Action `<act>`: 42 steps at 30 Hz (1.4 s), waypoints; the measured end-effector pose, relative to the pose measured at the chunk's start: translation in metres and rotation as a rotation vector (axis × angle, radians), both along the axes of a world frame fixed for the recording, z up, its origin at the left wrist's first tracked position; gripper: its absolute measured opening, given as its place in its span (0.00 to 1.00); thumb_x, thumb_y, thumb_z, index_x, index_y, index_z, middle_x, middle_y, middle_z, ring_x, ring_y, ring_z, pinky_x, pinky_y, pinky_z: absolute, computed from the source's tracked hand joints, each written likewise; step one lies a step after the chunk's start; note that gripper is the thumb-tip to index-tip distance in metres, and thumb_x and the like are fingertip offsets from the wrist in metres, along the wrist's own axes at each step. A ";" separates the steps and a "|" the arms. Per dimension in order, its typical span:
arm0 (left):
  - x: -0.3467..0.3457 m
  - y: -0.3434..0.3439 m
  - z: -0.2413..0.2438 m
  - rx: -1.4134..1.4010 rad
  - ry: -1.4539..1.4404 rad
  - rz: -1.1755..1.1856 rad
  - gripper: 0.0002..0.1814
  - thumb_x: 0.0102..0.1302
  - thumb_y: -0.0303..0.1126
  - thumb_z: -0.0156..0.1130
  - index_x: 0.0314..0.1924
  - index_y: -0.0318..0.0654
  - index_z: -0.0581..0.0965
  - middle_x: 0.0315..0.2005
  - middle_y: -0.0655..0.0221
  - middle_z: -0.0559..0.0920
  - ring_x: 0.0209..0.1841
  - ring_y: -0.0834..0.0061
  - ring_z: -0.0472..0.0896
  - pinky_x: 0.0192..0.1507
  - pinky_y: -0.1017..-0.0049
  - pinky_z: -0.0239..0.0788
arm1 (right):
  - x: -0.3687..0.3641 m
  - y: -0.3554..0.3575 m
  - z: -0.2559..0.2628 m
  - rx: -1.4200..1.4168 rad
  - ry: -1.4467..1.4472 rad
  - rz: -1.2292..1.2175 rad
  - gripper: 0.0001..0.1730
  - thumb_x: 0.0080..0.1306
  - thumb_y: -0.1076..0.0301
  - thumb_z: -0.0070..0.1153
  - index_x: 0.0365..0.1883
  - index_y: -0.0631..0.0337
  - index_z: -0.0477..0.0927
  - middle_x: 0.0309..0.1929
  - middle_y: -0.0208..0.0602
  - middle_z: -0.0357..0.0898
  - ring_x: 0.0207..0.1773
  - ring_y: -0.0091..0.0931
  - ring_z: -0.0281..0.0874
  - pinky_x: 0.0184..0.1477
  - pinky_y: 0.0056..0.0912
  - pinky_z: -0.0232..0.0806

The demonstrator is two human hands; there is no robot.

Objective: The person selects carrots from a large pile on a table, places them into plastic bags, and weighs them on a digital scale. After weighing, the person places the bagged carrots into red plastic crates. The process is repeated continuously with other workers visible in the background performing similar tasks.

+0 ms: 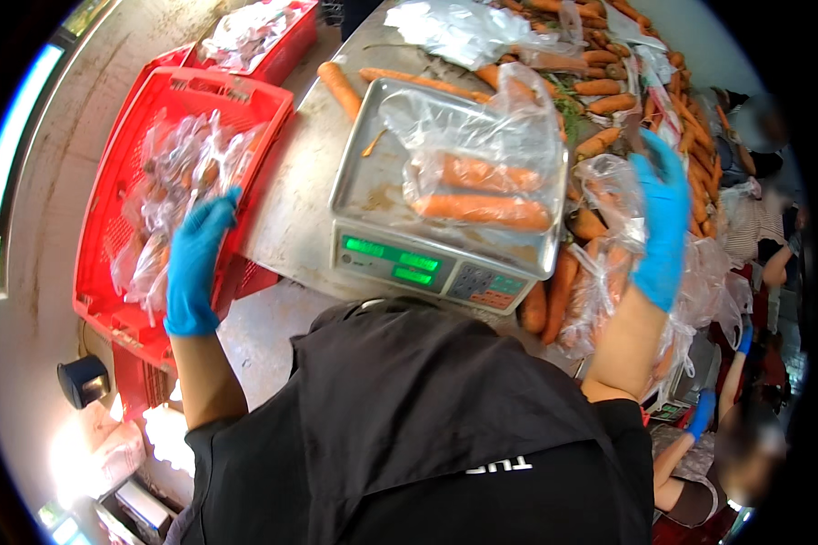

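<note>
My left hand, in a blue glove, is over the right side of a red plastic crate that holds bagged carrots. Its fingers are bent, and whether they grip a bag is unclear. My right hand, also gloved in blue, is raised beside clear bags of carrots right of the scale; its fingers point away from me and its palm side is partly hidden. Between my hands stands a digital scale with a lit green display. On its metal tray lies a clear plastic bag with carrots.
Loose carrots are heaped along the far right of the metal table. White plastic bags lie behind the scale. Another red crate stands at the back left. Several people work at the right, one with a blue-gloved hand.
</note>
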State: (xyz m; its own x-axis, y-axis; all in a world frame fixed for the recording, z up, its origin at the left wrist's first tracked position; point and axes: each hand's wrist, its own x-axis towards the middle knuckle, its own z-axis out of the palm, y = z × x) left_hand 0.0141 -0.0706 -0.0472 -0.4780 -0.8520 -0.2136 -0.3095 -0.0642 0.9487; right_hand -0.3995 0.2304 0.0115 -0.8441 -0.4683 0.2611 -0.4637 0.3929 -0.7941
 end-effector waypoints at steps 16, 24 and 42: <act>-0.244 -0.014 -0.042 -0.488 -0.248 -0.477 0.42 0.58 0.49 0.60 0.66 0.33 0.57 0.55 0.43 0.72 0.58 0.52 0.72 0.57 0.65 0.65 | 0.024 -0.153 0.001 0.264 0.756 -0.039 0.36 0.56 0.50 0.64 0.61 0.53 0.69 0.57 0.46 0.73 0.59 0.37 0.71 0.58 0.38 0.65; -0.219 0.021 -0.048 0.315 0.107 -0.531 0.24 0.60 0.35 0.59 0.55 0.31 0.72 0.42 0.65 0.79 0.40 0.77 0.75 0.45 0.76 0.67 | 0.001 -0.066 -0.048 0.193 -0.181 0.173 0.16 0.63 0.64 0.57 0.47 0.62 0.79 0.41 0.35 0.80 0.43 0.24 0.76 0.43 0.25 0.67; -0.185 0.071 0.008 -0.134 -0.150 -0.463 0.12 0.60 0.33 0.64 0.41 0.33 0.81 0.32 0.68 0.83 0.33 0.76 0.79 0.39 0.79 0.68 | 0.131 0.073 0.002 -0.226 0.056 0.126 0.14 0.53 0.75 0.62 0.40 0.60 0.82 0.36 0.35 0.77 0.40 0.29 0.75 0.44 0.30 0.67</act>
